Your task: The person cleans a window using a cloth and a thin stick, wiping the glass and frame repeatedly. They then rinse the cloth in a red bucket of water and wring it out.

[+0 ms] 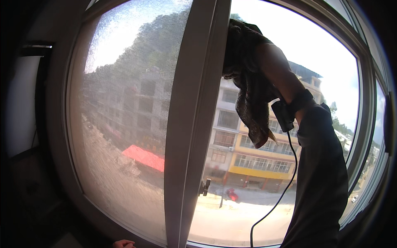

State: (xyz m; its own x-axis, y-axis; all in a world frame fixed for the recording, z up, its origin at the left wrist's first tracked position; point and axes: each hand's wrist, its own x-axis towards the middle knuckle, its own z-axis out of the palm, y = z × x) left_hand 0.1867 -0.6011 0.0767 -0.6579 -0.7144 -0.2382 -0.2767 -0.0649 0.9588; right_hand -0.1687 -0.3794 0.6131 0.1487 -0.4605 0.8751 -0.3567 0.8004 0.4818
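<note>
My right hand (248,51) is raised at the upper part of the window, wrapped in or gripping a dark cloth (252,102). One end of the cloth hangs below it. The upright window stile (198,124) hides the far edge of hand and cloth, which lie beyond it. To the left, the window pane (127,108) looks hazy and streaked. At the bottom edge of the view, by the lower frame, only a small part of my left hand (124,244) shows, its fingers curled; whether it holds anything is hidden.
A black device (283,116) is strapped to my right wrist, its cable (293,167) hanging down past the sill. A small latch (204,187) juts from the stile. Outside, far below, are a street (242,220) and buildings (263,152).
</note>
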